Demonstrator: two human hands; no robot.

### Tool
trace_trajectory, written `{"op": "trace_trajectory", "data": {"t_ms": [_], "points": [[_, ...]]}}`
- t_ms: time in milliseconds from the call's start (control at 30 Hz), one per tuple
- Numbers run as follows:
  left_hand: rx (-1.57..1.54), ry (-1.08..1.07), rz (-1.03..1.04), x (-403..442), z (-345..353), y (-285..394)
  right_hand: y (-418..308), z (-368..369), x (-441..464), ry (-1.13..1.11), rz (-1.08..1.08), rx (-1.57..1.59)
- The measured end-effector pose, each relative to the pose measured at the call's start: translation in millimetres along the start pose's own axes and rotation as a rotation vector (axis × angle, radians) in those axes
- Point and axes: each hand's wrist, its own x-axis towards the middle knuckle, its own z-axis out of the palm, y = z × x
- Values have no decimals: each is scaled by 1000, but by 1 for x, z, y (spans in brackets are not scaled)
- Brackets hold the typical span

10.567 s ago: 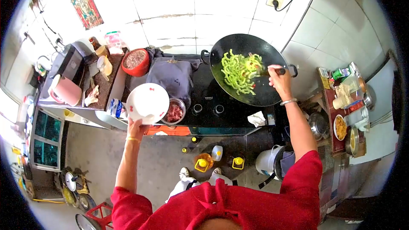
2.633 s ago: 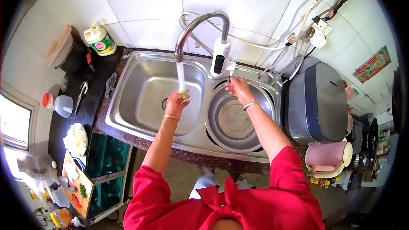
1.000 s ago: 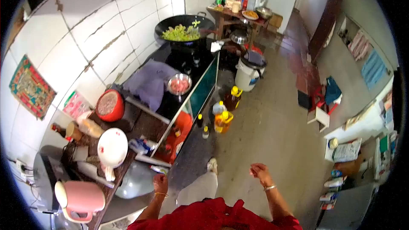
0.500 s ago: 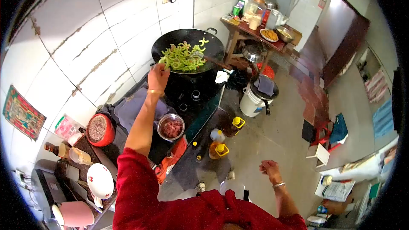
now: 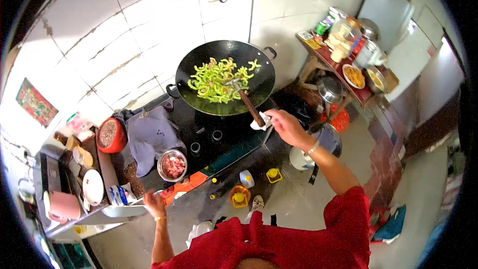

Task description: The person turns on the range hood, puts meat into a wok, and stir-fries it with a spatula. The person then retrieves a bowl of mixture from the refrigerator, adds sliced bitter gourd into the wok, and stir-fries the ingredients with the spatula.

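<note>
My right hand point(image 5: 290, 128) reaches to the wok's lower right, fingers apart, beside the wooden handle point(image 5: 250, 105) of a spatula and a crumpled white cloth point(image 5: 257, 121) at the stove's edge. The spatula's metal head rests among green pepper strips point(image 5: 211, 77) in the black wok point(image 5: 259, 65). My left hand point(image 5: 155, 204) hangs near the counter's front edge, loosely open and empty, below a metal bowl of raw meat point(image 5: 173, 166). A grey cloth point(image 5: 152, 137) lies on the stove left of that bowl.
On the left counter are a red bowl point(image 5: 111, 135), a white bowl point(image 5: 93, 188) and a pink kettle point(image 5: 63, 205). Yellow-capped bottles point(image 5: 239, 197) and a white bucket point(image 5: 301, 159) stand on the floor. A wooden table point(image 5: 318, 55) holds dishes and jars at the right.
My left hand has come away from the wok's left rim and down toward the counter edge. My right hand has risen from low right to beside the spatula handle. The view has turned toward the stove.
</note>
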Motion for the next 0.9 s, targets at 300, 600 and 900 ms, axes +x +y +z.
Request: {"op": "trace_trajectory", "data": {"t_ms": [300,600,900], "points": [[770,-1018,-950,-264,-93,-220,45,19,72,-653,-181,-220],[9,-657,-948,-273,-65,-175,8,-70,129,215,751,307],[214,-872,-472,-211,-108,-208,24,55,118,348,1026,946]]}}
